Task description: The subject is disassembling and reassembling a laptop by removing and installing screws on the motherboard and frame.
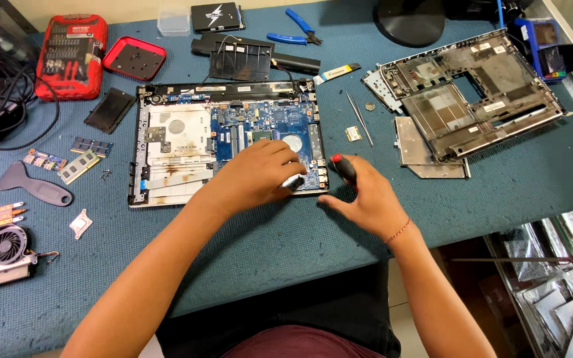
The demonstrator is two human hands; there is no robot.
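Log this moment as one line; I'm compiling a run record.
left hand: on motherboard, fingers at small silver part | right hand: holds screwdriver | place: blue mat

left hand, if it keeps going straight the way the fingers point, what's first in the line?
The left hand points right and slightly down across the blue motherboard. First in line is probably the small silver part at its fingertips, then the red-capped screwdriver in the right hand. Heights are unclear.
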